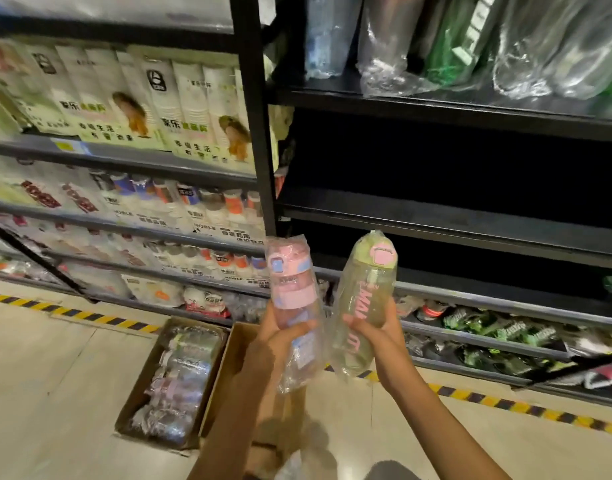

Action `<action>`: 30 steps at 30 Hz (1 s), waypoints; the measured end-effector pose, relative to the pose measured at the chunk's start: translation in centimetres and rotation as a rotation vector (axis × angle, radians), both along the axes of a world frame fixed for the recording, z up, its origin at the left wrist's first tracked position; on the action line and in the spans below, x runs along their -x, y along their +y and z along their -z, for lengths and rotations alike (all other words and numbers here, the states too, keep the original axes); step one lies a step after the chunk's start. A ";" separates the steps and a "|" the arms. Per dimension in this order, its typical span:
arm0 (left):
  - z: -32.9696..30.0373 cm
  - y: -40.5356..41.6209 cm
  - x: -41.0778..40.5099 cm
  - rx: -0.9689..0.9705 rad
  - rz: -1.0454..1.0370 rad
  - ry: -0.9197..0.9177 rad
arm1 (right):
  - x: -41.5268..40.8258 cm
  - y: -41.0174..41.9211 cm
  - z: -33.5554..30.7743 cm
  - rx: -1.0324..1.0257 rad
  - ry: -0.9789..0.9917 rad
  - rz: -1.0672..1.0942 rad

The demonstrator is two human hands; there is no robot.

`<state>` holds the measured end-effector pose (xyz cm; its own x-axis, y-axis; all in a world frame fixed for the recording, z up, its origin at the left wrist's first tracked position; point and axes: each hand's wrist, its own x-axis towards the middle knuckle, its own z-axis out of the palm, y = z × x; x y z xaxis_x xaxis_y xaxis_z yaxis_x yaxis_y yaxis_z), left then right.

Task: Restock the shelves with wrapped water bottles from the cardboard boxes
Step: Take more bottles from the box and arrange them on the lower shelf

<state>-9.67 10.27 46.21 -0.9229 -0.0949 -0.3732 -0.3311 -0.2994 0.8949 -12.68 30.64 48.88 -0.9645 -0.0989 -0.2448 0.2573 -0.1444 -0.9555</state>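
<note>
Our left hand (280,336) gripped a wrapped pink bottle (292,303); our right hand (373,332) clasped a wrapped green bottle (363,299), both upright before the dark shelves (453,216). Below, a cardboard box (174,382) held more wrapped bottles.

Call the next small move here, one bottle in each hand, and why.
Probably lift both bottles forward onto the bare dark shelf straight ahead. The left hand grips the pink bottle and the right hand grips the green bottle, both wrapped and held up in front of that shelf, while the cardboard box on the floor holds more.
</note>
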 end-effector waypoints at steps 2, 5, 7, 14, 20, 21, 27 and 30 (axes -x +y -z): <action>-1.6 2.4 1.0 0.009 -0.005 0.035 | 0.3 2.5 -1.0 0.001 0.020 0.024; -3.9 4.8 3.0 0.019 0.020 0.110 | 1.7 4.8 -2.6 -0.009 0.091 0.053; -5.2 5.5 4.4 0.028 0.054 0.177 | 3.0 5.5 -3.5 -0.021 0.113 0.065; -8.2 3.9 13.3 0.281 -0.003 0.289 | 9.1 5.7 -5.2 -0.105 0.189 0.066; -7.3 1.6 21.5 0.314 -0.020 0.360 | 12.8 4.6 -5.4 -0.180 0.182 0.054; -6.9 1.2 22.8 0.331 -0.027 0.363 | 13.2 4.4 -5.4 -0.190 0.182 0.060; -5.6 -0.5 28.8 0.399 -0.062 0.328 | 15.3 3.9 -4.8 -0.192 0.155 0.079; -5.2 -1.1 31.4 0.406 -0.050 0.287 | 16.2 3.7 -4.7 -0.202 0.142 0.105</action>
<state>-41.07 9.16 51.38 -0.9735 -0.2270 -0.0290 -0.0490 0.0830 0.9953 -28.92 34.30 53.61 -0.9930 0.0402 -0.1108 0.1122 0.0342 -0.9931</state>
